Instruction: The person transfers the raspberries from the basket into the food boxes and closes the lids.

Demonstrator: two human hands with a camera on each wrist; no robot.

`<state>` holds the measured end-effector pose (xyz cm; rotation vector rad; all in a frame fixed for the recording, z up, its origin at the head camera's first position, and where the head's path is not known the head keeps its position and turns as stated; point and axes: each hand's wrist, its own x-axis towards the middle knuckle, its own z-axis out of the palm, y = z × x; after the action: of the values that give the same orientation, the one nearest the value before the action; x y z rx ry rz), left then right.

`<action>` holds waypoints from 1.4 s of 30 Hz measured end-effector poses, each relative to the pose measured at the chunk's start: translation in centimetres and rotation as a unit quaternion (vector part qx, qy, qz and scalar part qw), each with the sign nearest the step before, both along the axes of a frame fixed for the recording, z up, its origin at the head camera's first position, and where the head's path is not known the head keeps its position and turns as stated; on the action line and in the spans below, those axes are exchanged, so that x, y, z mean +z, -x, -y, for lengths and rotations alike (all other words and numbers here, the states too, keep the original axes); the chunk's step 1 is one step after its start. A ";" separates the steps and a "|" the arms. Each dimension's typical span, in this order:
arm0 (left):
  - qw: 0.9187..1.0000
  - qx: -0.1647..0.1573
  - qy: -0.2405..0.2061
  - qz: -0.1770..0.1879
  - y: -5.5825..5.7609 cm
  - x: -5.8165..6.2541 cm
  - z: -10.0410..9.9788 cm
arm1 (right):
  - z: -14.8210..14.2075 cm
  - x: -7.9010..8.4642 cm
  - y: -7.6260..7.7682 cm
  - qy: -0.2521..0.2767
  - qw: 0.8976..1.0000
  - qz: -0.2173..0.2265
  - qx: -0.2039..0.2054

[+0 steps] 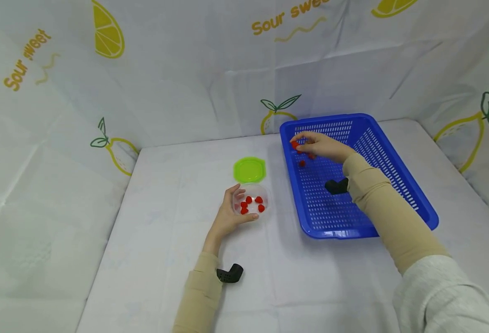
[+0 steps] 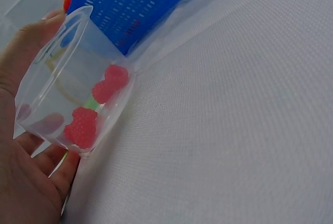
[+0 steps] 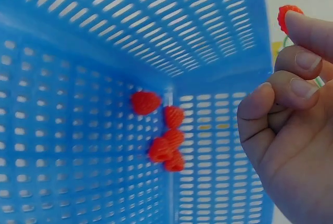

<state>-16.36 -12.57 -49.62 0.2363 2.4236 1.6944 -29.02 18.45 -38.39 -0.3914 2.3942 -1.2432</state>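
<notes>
White sheeting (image 1: 178, 83) (printed with lemons (image 1: 108, 37)) hangs behind a white-covered table (image 1: 161, 208).

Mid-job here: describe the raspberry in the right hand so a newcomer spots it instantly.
Find the big blue slotted basket. At its far left corner, the right hand pinches one red raspberry. Unlike the loose raspberries lying in the basket, this one alone is held up.

Light is soft, the left wrist view dimmest.

Fingers (image 3: 312, 32) pinch a raspberry (image 3: 283, 18); red berries (image 3: 145, 102) lie in a blue basket (image 3: 208, 79).
</notes>
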 end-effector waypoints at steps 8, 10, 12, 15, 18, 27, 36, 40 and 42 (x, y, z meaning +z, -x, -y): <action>1.000 0.004 0.002 0.000 0.0 0.2 -0.1 | 1.6 1.6 -0.9 -0.010 0.999 -0.027 0.026; 1.000 0.004 0.002 0.001 0.0 0.2 -0.1 | 2.2 1.9 -1.1 -0.014 0.999 -0.035 0.035; 1.000 0.004 0.001 0.001 0.0 0.1 -0.1 | 2.9 2.3 -1.3 -0.017 0.998 -0.042 0.042; 1.000 0.004 0.002 0.004 -0.1 0.1 -0.2 | 3.9 2.9 -1.7 -0.020 0.997 -0.051 0.054; 1.000 0.003 0.001 0.008 -0.2 0.2 -0.2 | 4.9 3.5 -2.2 -0.014 0.996 -0.052 0.075; 1.000 0.003 0.002 0.011 -0.3 0.8 -0.4 | 7.4 4.6 -3.0 0.003 0.988 -0.066 0.136; 1.000 0.004 -0.006 0.002 0.0 0.1 -0.2 | 10.0 3.5 -3.3 0.003 0.982 -0.034 0.185; 1.000 -0.002 -0.010 -0.003 0.0 -0.1 -0.2 | 11.1 2.7 -3.2 -0.025 0.975 -0.034 0.217; 1.000 -0.004 -0.012 -0.007 0.0 -0.1 -0.1 | 11.5 2.4 -3.1 -0.039 0.972 -0.030 0.230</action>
<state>-16.37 -12.42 -49.72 0.2622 2.4092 1.7259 -25.87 6.96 -36.02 -0.9093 2.2130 -0.9345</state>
